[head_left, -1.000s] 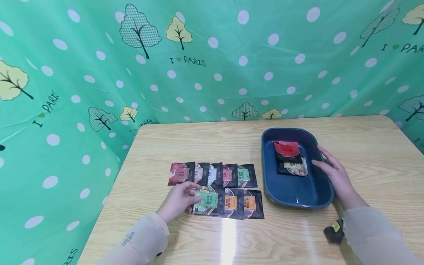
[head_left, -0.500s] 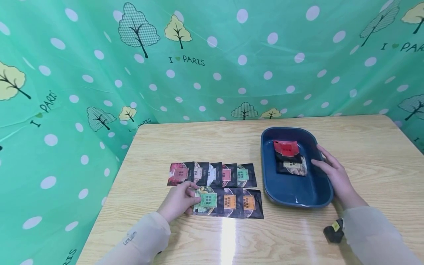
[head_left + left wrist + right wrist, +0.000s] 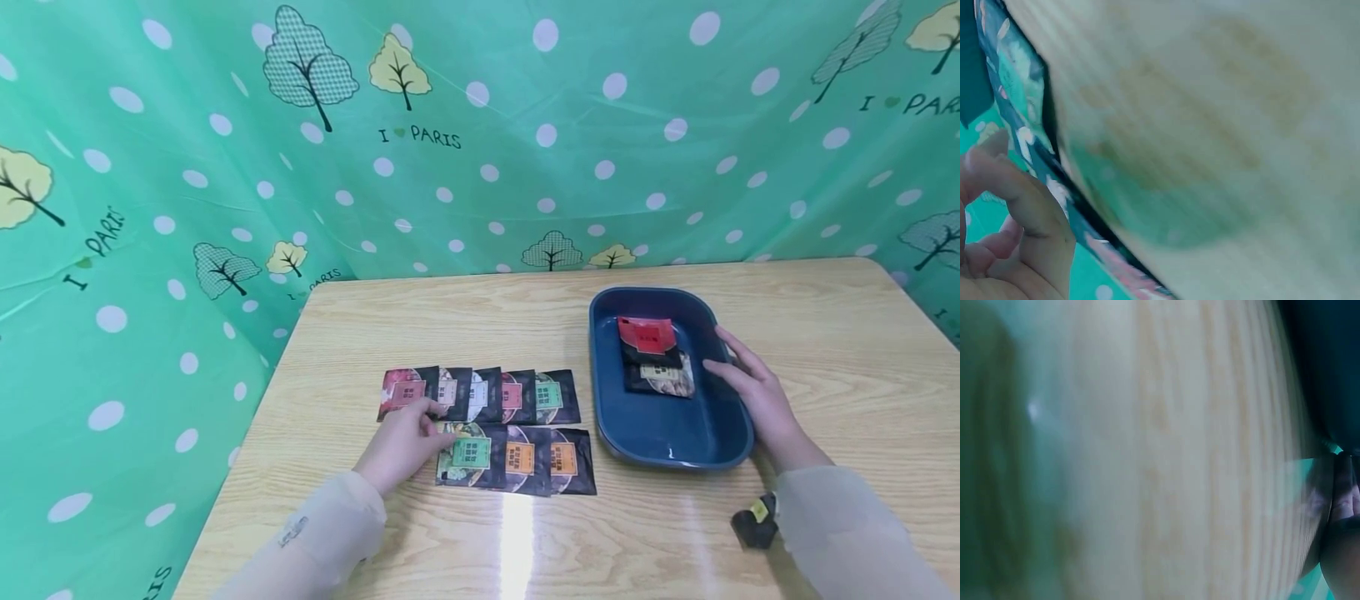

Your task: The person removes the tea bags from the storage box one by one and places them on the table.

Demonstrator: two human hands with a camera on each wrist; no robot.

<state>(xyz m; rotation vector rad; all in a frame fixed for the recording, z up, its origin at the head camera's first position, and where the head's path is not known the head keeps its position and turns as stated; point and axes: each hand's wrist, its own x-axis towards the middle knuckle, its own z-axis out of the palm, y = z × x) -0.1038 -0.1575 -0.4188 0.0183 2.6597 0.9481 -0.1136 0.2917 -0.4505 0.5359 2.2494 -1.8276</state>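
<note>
In the head view my left hand (image 3: 401,443) is at the left end of the front row of tea sachets. Its thumb touches the left edge of a green-labelled sachet (image 3: 471,454), while the other fingers reach over toward a red-labelled sachet (image 3: 408,393) in the back row. Nothing shows between the loosely bent fingers (image 3: 1032,203) in the left wrist view. My right hand (image 3: 761,408) holds the right rim of a dark blue plastic basin (image 3: 652,442), thumb over the inside. Two sachets lie in the basin, a red one (image 3: 649,340) over a beige-labelled one (image 3: 678,379).
Two orange-labelled sachets (image 3: 564,460) overlap to the right of the green one. Behind lies a row of several more sachets (image 3: 517,397). A black object (image 3: 753,527) is by the right sleeve. A green polka-dot curtain (image 3: 487,133) stands behind the wooden table (image 3: 465,317).
My left hand has loosened from the green-labelled sachet's left edge, and its fingers have moved slightly up toward the back row. The right hand and basin have stayed in place.
</note>
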